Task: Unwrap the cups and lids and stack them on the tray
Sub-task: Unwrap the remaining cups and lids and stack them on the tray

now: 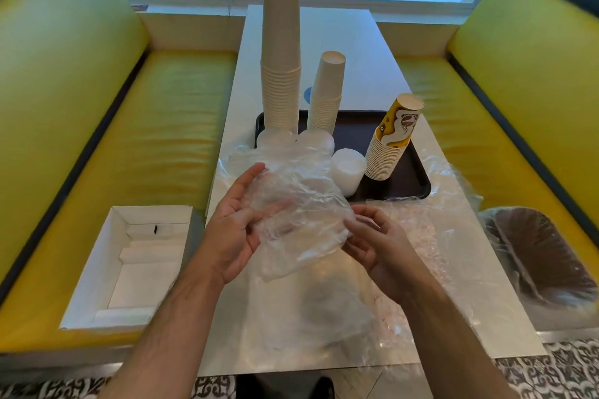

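Both hands hold a crumpled clear plastic wrap [301, 210] above the table's near half. My left hand [233, 223] grips its left side, and my right hand [372, 236] pinches its right edge. Whether lids are still inside the wrap I cannot tell. Behind it lies a dark tray [408, 172]. On the tray stand a tall stack of plain paper cups [280, 68], a shorter plain stack [327, 94] and a tilted stack of yellow printed cups [393, 139]. A white stack of lids [348, 172] sits on the tray; more clear lids [275, 138] lie at its left.
More loose plastic film [418, 236] covers the white table [366, 52] at the right. An open white cardboard box [129, 262] rests on the left yellow bench. A plastic-wrapped pack of dark items [538, 256] lies on the right bench.
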### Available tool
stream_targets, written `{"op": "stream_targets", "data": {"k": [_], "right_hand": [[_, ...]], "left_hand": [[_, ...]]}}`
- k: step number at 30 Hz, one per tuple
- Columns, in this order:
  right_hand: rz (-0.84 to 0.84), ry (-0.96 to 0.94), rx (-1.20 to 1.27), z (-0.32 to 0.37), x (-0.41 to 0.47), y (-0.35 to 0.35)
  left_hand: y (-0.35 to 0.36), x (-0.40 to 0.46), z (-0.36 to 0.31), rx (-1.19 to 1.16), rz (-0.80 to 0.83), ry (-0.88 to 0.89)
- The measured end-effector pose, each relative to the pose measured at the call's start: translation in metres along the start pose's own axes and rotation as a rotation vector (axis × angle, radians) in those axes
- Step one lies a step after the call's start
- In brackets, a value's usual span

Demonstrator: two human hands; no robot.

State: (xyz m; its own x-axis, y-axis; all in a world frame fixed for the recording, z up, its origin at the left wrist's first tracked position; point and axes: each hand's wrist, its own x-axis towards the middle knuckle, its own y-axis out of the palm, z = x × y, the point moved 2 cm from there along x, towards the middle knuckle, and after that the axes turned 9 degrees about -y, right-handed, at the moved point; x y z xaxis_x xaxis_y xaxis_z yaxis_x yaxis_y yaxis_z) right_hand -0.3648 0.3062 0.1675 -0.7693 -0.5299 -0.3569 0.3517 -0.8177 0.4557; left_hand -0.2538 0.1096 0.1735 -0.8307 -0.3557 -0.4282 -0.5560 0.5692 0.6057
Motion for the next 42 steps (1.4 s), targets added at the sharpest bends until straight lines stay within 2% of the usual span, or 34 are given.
{"op": "stream_targets", "data": {"k": [5, 11, 18, 22, 25, 27, 30, 32, 35, 40, 42], "right_hand": [[-0.08, -0.032, -0.042, 0.004, 0.0, -0.015], [-0.106, -0.113, -0.317, 0.011, 0.0, -0.028], [-0.119, -0.149, -0.327, 0.017, -0.001, -0.036], [-0.011, -0.102, -0.41, 0.018, 0.0, -0.043], [0.219, 0.052, -0.492, 0.018, -0.004, -0.053], [0.284, 0.071, -0.517, 0.018, -0.002, -0.054], [0.245, 0.019, -0.391, 0.015, 0.014, -0.041], [0.326, 0.1, -0.282, 0.006, 0.023, -0.028], [0.473, 0.183, -0.246, -0.007, 0.033, -0.015], [0.388, 0.102, -0.256, -0.009, 0.044, -0.016], [0.365, 0.087, -0.366, -0.008, 0.048, -0.02]], "left_hand": [[-0.004, 0.0, 0.0, 0.036, -0.05, 0.004], [-0.004, -0.002, 0.004, 0.112, -0.081, 0.01], [-0.009, -0.005, 0.002, 0.133, -0.116, 0.033], [-0.015, -0.002, 0.001, 0.122, -0.132, 0.032], [-0.021, -0.001, 0.001, 0.113, -0.11, 0.013], [-0.021, -0.002, 0.002, 0.116, -0.06, -0.01], [-0.015, -0.004, 0.007, 0.127, 0.046, -0.046], [-0.013, -0.004, 0.011, 0.129, 0.1, -0.072], [-0.014, -0.004, 0.015, 0.133, 0.141, -0.11], [-0.029, -0.008, 0.017, 0.271, 0.114, -0.136], [-0.036, -0.013, 0.018, 0.34, 0.086, -0.136]]}}
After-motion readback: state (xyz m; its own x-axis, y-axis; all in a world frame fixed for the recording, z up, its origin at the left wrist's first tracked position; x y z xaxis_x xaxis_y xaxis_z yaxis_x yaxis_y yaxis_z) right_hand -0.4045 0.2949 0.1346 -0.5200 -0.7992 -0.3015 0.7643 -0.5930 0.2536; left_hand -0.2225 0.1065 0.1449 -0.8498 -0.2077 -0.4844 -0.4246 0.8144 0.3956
